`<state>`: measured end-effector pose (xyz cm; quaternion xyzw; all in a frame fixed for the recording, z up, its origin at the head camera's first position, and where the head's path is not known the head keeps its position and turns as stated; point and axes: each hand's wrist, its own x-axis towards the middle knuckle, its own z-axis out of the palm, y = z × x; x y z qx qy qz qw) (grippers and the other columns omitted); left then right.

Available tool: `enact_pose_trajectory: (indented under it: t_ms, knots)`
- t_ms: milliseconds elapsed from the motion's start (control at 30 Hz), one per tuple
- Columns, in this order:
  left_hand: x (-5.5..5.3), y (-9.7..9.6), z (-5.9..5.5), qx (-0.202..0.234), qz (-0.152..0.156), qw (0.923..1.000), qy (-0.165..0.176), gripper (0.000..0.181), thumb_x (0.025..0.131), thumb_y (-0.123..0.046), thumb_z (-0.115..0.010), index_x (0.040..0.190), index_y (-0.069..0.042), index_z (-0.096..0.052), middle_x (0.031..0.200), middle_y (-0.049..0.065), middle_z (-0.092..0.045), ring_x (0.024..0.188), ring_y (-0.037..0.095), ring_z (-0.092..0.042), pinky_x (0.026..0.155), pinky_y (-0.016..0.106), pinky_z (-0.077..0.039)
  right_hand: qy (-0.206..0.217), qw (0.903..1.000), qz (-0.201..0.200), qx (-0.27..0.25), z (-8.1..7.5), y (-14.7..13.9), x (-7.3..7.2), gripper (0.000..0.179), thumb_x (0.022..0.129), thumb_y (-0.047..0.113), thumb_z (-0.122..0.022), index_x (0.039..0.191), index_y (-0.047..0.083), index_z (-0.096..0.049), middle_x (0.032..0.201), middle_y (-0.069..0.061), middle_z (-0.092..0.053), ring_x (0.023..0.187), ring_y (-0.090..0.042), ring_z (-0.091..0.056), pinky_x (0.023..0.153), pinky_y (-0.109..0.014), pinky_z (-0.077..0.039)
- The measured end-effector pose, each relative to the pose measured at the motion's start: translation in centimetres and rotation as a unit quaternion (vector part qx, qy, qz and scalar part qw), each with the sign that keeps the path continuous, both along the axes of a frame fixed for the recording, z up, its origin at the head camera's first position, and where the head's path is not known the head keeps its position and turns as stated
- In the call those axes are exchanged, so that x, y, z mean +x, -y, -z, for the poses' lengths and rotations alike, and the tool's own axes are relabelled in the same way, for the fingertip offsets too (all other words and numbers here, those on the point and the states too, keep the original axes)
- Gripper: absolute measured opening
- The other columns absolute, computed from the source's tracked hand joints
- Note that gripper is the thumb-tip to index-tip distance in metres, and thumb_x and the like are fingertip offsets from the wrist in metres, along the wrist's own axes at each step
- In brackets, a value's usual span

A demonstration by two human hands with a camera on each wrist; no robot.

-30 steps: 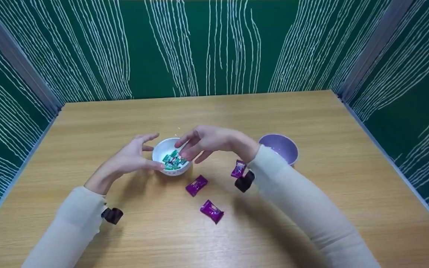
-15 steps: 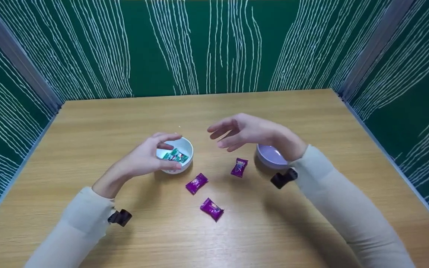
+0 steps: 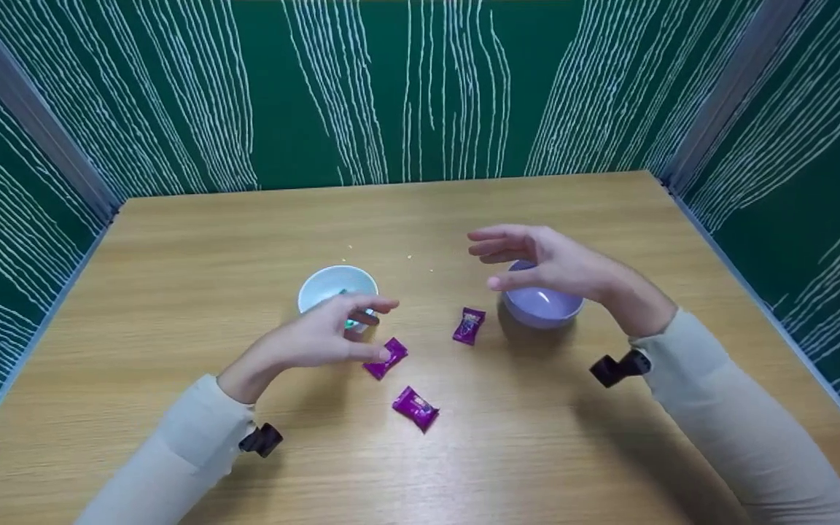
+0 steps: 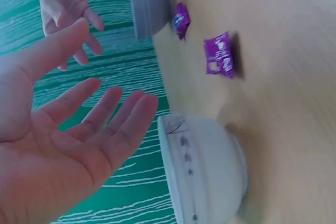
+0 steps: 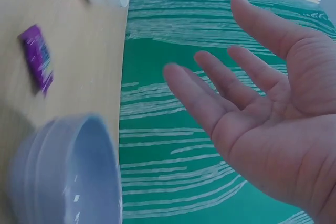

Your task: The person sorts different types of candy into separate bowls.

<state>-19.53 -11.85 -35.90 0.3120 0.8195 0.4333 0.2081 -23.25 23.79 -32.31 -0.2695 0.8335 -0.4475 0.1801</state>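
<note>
My left hand (image 3: pixel 329 332) hovers over the near side of the white bowl (image 3: pixel 332 281), fingers spread and holding nothing. Green-wrapped candies (image 3: pixel 351 323) show inside that bowl, mostly hidden behind the hand. Its thumb overlaps a purple-wrapped candy (image 3: pixel 394 348) in the head view. My right hand (image 3: pixel 551 262) is held above the purple bowl (image 3: pixel 544 310), palm empty and fingers loosely extended, as the right wrist view shows too. Between the bowls lies a second purple candy (image 3: pixel 469 325), and a third purple candy (image 3: pixel 415 408) lies closer to me.
The wooden table (image 3: pixel 172 306) carries everything. A few tiny pale specks (image 3: pixel 410 257) dot it behind the bowls. Green panels with white wavy lines (image 3: pixel 391 95) stand at the back and both sides. Each wrist wears a small black camera (image 3: pixel 620 368).
My right hand has left the white bowl and moved right to above the purple bowl. My left hand has shifted from the white bowl's left side toward its front right. The purple candies stay put.
</note>
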Motion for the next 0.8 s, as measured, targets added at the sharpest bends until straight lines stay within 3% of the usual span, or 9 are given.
enact_pose_trajectory:
  t_ms: [300,533,800]
  knots:
    - [0.6,-0.5,2.0,-0.058,0.011,0.9978,-0.029,0.067,0.091,-0.025,-0.079,0.147,-0.004,-0.05,0.149,0.012,-0.051,0.139,0.038,-0.045,0.114,0.055,-0.035,-0.021,0.997,0.073,-0.012,2.0,-4.0,0.9,0.067,0.092,0.023,-0.077,0.152,0.02,-0.046,0.153,-0.002,-0.049,0.144,-0.026,-0.04,0.113,-0.06,-0.034]
    - [0.9,-1.5,2.9,-0.086,0.016,0.9958,-0.027,0.065,0.092,-0.021,-0.078,0.148,-0.005,-0.05,0.149,0.011,-0.051,0.14,0.034,-0.044,0.113,0.052,-0.037,-0.039,0.9912,0.126,0.008,3.1,-6.2,1.1,0.07,0.091,0.024,-0.078,0.153,0.02,-0.046,0.158,-0.001,-0.041,0.151,-0.029,-0.024,0.118,-0.063,-0.018]
    - [0.9,-2.1,3.9,-0.106,0.008,0.993,-0.051,0.063,0.089,-0.014,-0.08,0.145,-0.002,-0.053,0.145,0.013,-0.055,0.138,0.031,-0.048,0.115,0.046,-0.036,-0.01,0.9882,0.153,0.0,4.8,-8.0,0.4,0.074,0.095,0.028,-0.074,0.158,0.018,-0.036,0.162,-0.005,-0.033,0.15,-0.036,-0.022,0.115,-0.066,-0.023]
